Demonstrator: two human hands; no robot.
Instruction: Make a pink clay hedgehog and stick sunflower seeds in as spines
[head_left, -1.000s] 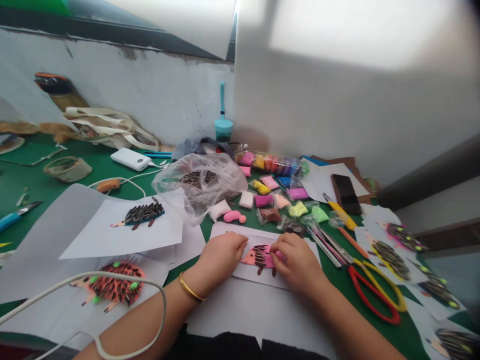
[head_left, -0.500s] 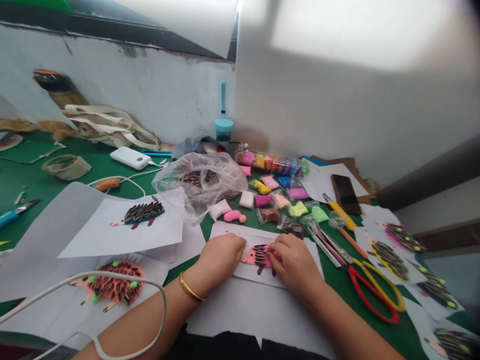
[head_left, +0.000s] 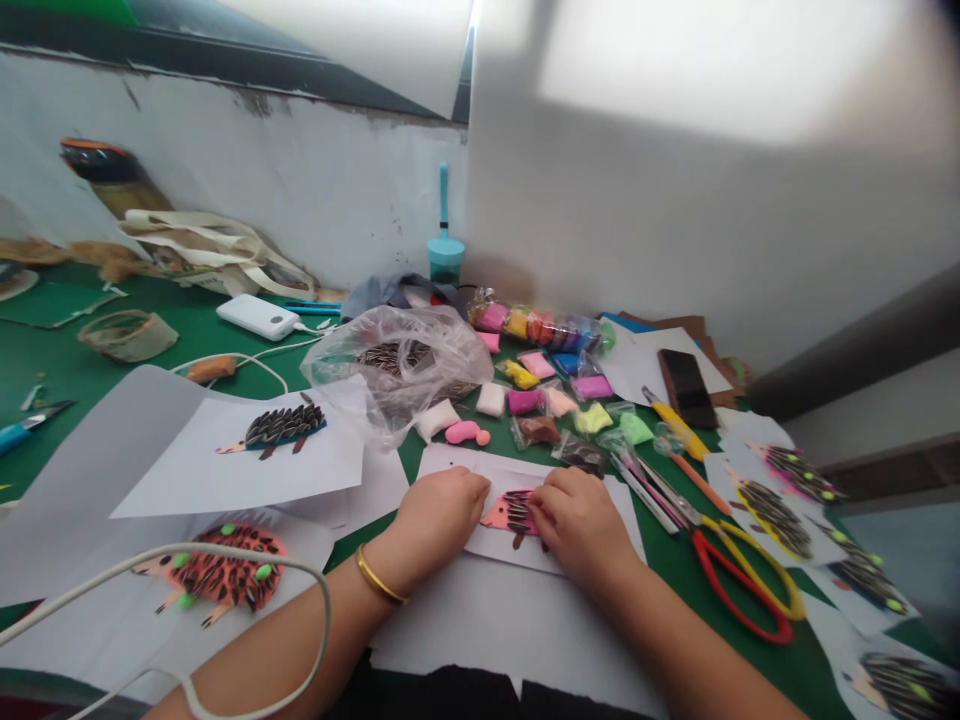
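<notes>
A small pink clay hedgehog (head_left: 496, 514) with rows of striped sunflower seeds lies on a white paper sheet (head_left: 480, 545) in front of me. My left hand (head_left: 448, 512) rests on the sheet's left side, fingers curled together near the hedgehog's snout; what they hold, if anything, is hidden. Over the hedgehog's rear, my right hand (head_left: 581, 520) is closed in a pinch, its fingertips at the pink body. Whatever sits between those fingertips is too small to make out. Beyond the sheet are lumps of pink clay (head_left: 462, 431) and a plastic bag of sunflower seeds (head_left: 397, 360).
Several small bags of coloured clay (head_left: 525, 402) lie behind my hands. Scissors (head_left: 739, 575), a yellow utility knife (head_left: 679, 430) and a phone (head_left: 686, 388) are to the right. Other seed hedgehogs (head_left: 281, 428) lie at both sides. A white cable (head_left: 225, 548) loops across my left forearm.
The whole view has shifted very slightly. My right fingertips have moved a little on the hedgehog's back, while my left hand stays in place on the paper.
</notes>
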